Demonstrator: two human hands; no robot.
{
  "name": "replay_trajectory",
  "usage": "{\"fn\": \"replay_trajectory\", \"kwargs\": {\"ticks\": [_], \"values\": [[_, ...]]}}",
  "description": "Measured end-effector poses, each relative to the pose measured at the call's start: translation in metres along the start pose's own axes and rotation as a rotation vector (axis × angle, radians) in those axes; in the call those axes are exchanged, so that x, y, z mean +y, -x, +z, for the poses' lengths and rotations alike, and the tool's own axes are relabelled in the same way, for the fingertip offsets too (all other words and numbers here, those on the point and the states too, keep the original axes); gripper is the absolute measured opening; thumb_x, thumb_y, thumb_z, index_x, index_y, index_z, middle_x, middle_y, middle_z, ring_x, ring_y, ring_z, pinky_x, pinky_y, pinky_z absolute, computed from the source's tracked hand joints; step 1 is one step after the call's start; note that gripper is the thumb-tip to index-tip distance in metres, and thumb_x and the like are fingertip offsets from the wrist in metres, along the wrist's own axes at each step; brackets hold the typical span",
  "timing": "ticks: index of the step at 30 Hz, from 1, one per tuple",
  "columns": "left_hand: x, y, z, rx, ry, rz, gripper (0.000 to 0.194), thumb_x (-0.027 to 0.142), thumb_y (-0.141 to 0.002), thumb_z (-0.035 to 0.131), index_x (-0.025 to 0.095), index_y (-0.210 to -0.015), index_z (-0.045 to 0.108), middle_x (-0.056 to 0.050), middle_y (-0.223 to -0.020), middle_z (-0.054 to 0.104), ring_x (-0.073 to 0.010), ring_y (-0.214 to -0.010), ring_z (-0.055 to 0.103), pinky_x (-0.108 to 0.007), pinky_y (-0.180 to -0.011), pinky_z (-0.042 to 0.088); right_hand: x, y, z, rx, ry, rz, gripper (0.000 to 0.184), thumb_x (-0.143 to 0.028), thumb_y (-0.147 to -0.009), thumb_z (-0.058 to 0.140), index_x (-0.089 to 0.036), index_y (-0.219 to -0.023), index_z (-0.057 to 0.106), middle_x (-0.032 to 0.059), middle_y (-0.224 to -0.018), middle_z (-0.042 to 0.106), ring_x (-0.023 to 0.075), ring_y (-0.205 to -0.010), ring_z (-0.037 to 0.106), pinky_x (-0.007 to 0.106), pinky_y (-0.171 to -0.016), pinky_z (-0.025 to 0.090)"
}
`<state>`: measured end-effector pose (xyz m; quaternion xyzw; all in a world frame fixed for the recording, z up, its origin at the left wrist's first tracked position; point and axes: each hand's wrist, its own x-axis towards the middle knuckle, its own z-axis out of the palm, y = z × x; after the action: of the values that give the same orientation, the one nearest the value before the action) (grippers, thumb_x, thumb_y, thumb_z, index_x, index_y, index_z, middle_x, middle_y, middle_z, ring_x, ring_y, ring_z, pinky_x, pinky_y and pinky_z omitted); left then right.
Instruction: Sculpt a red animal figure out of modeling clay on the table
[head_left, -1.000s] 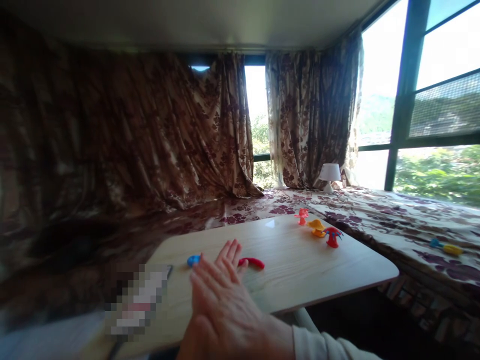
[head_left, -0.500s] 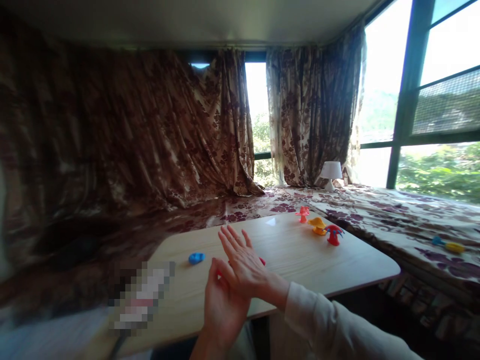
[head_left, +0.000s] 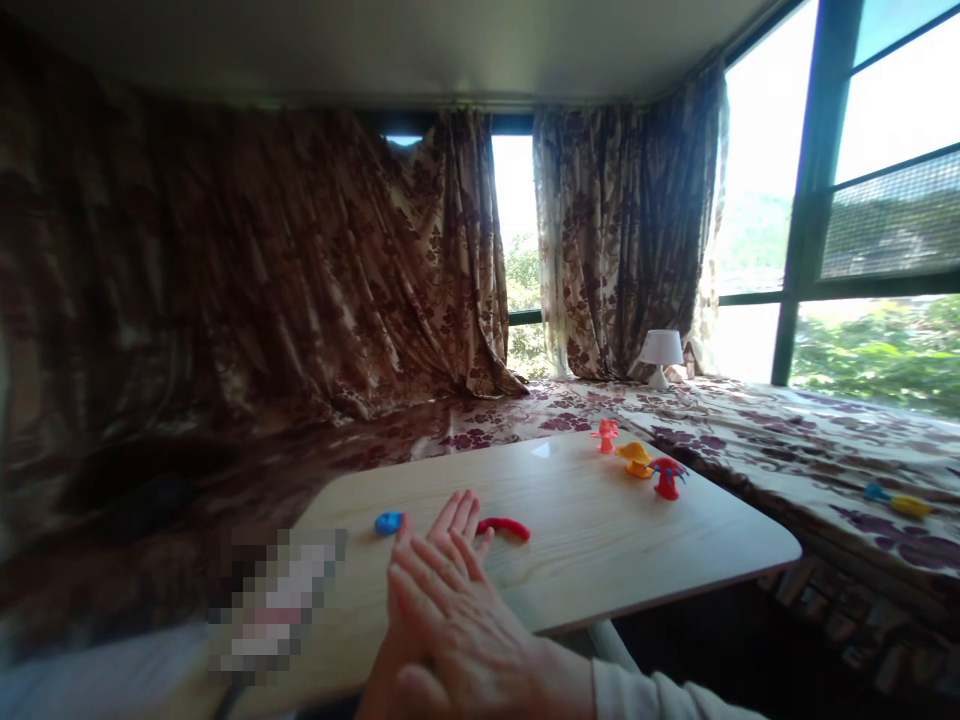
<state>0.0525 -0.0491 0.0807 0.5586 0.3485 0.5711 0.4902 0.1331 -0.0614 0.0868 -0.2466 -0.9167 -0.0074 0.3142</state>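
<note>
Right hand point(head_left: 465, 625) flat across left hand point(head_left: 399, 622), fingers straight; anything between them hidden, cannot tell; red roll point(head_left: 508, 527), blue lump point(head_left: 388, 523) on table point(head_left: 600, 550) just beyond, likely placed for easy reach

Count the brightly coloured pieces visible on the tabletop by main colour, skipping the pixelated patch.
Red: 2 (curved strip; figure with blue bits)
Blue: 1 (small lump)
Yellow: 1 (yellow figure)
Pink: 1 (pink figure)
Total: 5
Anything between the hands is hidden, so it is not counted.
</note>
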Motion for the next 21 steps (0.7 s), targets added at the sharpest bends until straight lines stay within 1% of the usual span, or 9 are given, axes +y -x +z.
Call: {"fn": "replay_trajectory", "kwargs": {"ticks": [2,4,6,8,11,14,16,18,21], "values": [[-0.003,0.005,0.003,-0.029,0.157,-0.016,0.054,0.038,-0.086,0.022,0.020,-0.067,0.069,-0.008,-0.084,0.072,-0.0174,-0.095,0.061,-0.028,-0.076,0.048,0.011,-0.004,-0.001,0.087,0.054,0.198,0.053,-0.037,-0.091,0.036,-0.012,-0.138,0.028,0.0095,-0.146,0.026,0.0223,-0.135,0.013,0.047,-0.110,0.005],[-0.006,0.011,0.006,-0.066,0.488,-0.137,0.051,0.041,-0.085,0.028,0.017,-0.074,0.071,-0.009,-0.088,0.071,-0.0182,-0.092,0.063,-0.030,-0.080,0.047,0.030,-0.012,-0.005,0.164,0.115,0.390,0.050,-0.033,-0.090,0.038,-0.012,-0.136,0.032,0.0123,-0.145,0.027,0.0254,-0.135,0.012,0.051,-0.108,0.005],[-0.007,0.015,0.008,-0.067,0.839,-0.319,0.040,0.041,-0.085,0.036,0.019,-0.080,0.069,-0.008,-0.090,0.071,-0.0192,-0.089,0.064,-0.036,-0.085,0.045,0.048,-0.016,-0.008,0.192,0.109,0.473,0.049,-0.029,-0.090,0.039,-0.013,-0.135,0.034,0.0125,-0.143,0.031,0.0264,-0.135,0.014,0.053,-0.107,0.007],[-0.008,0.017,0.009,-0.022,1.010,-0.442,0.031,0.033,-0.087,0.039,0.020,-0.083,0.067,-0.006,-0.084,0.071,-0.0175,-0.081,0.065,-0.038,-0.083,0.045,0.058,-0.014,-0.010,0.173,0.003,0.514,0.048,-0.028,-0.090,0.038,-0.014,-0.135,0.034,0.0118,-0.141,0.035,0.0261,-0.134,0.018,0.052,-0.107,0.013],[-0.009,0.016,0.006,0.070,0.959,-0.537,0.026,0.016,-0.088,0.038,0.018,-0.087,0.064,-0.003,-0.072,0.070,-0.0138,-0.068,0.065,-0.033,-0.073,0.049,0.063,-0.002,-0.013,0.113,-0.302,0.567,0.046,-0.032,-0.092,0.033,-0.014,-0.133,0.038,0.0122,-0.135,0.044,0.0238,-0.127,0.035,0.044,-0.104,0.028],[-0.013,0.017,-0.001,0.075,0.756,-0.617,0.020,0.015,-0.086,0.042,0.013,-0.090,0.062,-0.002,-0.062,0.065,-0.0103,-0.050,0.059,-0.024,-0.053,0.046,0.065,0.010,-0.019,0.131,-0.524,0.527,0.040,-0.033,-0.089,0.040,-0.017,-0.124,0.051,0.0106,-0.125,0.055,0.0217,-0.111,0.053,0.038,-0.094,0.042],[-0.016,0.019,-0.007,0.022,0.598,-0.618,0.017,0.019,-0.083,0.048,0.012,-0.090,0.061,0.000,-0.055,0.059,-0.0072,-0.040,0.049,-0.020,-0.042,0.039,0.067,0.016,-0.024,0.155,-0.557,0.423,0.036,-0.026,-0.083,0.050,-0.019,-0.118,0.057,0.0096,-0.123,0.055,0.0203,-0.101,0.059,0.034,-0.086,0.047],[-0.017,0.021,-0.011,-0.042,0.464,-0.580,0.015,0.022,-0.079,0.054,0.012,-0.086,0.062,0.002,-0.052,0.055,-0.0057,-0.037,0.042,-0.018,-0.037,0.033,0.067,0.020,-0.029,0.106,-0.567,0.322,0.036,-0.018,-0.079,0.054,-0.019,-0.115,0.059,0.0093,-0.118,0.057,0.0167,-0.087,0.063,0.029,-0.076,0.051],[-0.016,0.022,-0.016,-0.065,0.304,-0.517,0.020,0.031,-0.072,0.062,0.013,-0.080,0.062,0.001,-0.056,0.057,-0.0060,-0.040,0.042,-0.018,-0.037,0.032,0.066,0.023,-0.030,0.000,-0.531,0.259,0.029,-0.012,-0.079,0.052,-0.018,-0.105,0.065,0.0061,-0.094,0.065,0.0126,-0.070,0.063,0.023,-0.065,0.049]]}}
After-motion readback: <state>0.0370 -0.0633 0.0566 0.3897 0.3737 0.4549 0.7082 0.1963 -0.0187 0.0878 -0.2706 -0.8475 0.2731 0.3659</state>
